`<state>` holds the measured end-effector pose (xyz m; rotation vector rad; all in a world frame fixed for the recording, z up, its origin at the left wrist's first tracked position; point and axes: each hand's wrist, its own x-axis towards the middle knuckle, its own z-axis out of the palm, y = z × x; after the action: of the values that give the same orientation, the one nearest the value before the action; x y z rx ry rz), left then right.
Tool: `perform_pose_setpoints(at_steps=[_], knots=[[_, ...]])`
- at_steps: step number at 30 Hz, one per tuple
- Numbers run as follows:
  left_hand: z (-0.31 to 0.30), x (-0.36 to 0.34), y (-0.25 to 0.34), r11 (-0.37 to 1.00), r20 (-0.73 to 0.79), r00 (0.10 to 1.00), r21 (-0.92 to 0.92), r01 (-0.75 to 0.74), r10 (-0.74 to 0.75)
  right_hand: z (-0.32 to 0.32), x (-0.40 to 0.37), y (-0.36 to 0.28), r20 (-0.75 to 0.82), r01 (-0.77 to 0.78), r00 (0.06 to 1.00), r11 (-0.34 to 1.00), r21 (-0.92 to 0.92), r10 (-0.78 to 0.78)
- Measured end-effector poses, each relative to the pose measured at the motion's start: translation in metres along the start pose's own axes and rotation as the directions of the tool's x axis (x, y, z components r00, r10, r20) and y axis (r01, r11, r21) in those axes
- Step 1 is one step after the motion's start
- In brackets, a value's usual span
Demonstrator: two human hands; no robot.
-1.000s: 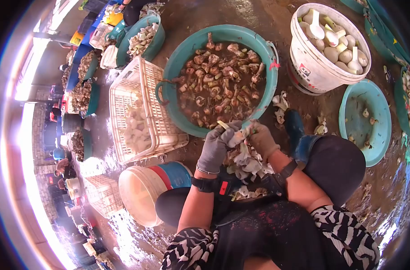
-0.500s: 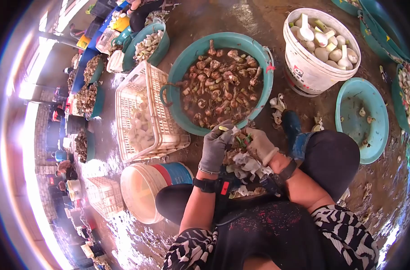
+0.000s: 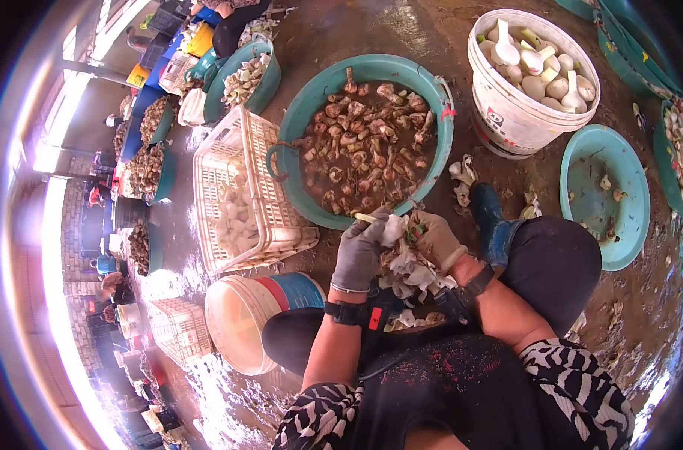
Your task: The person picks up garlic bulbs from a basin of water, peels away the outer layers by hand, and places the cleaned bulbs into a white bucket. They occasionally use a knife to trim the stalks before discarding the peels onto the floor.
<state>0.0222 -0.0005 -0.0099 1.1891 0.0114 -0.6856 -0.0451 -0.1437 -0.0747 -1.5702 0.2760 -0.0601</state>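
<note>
My left hand (image 3: 359, 253), in a grey glove, is closed around a white garlic bulb (image 3: 392, 229) whose pale stem sticks out to the left. Beside it my right hand (image 3: 437, 241), in a pale glove, has its fingers curled against something reddish and green, too small to make out. Both hands are at the near rim of a round green tub (image 3: 292, 120) of brown water. Unpeeled garlic bulbs (image 3: 368, 142) with stems fill that tub. Below the hands, white peelings (image 3: 416, 276) lie in a heap between my legs.
A white crate (image 3: 260, 161) of pale bulbs stands left of the tub, with an open bucket (image 3: 240, 322) nearer me. At the right are a white bucket (image 3: 518, 112) of peeled bulbs and a green basin (image 3: 634, 225) with scraps. Other people and tubs are at far left.
The bulb and its stem show more clearly between my hands, and the stem points further left. My hands have shifted only slightly.
</note>
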Motion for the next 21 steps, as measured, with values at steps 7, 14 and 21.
perform_pose_setpoints(at_steps=[7,14,21], knots=[[-0.014,0.0,0.0,0.992,0.026,0.993,0.025,-0.12,0.119,0.027,-0.013,0.04,0.161,0.068,0.986,0.798,-0.599,0.037],[-0.128,0.01,0.107,0.784,-0.291,0.781,-0.137,-0.605,0.552,0.033,-0.016,0.035,0.243,-0.022,0.935,0.727,-0.687,0.259],[-0.085,0.052,0.069,0.977,-0.2,0.963,0.147,-0.151,0.179,0.037,0.029,-0.001,0.003,-0.186,0.982,0.975,-0.12,0.188]])
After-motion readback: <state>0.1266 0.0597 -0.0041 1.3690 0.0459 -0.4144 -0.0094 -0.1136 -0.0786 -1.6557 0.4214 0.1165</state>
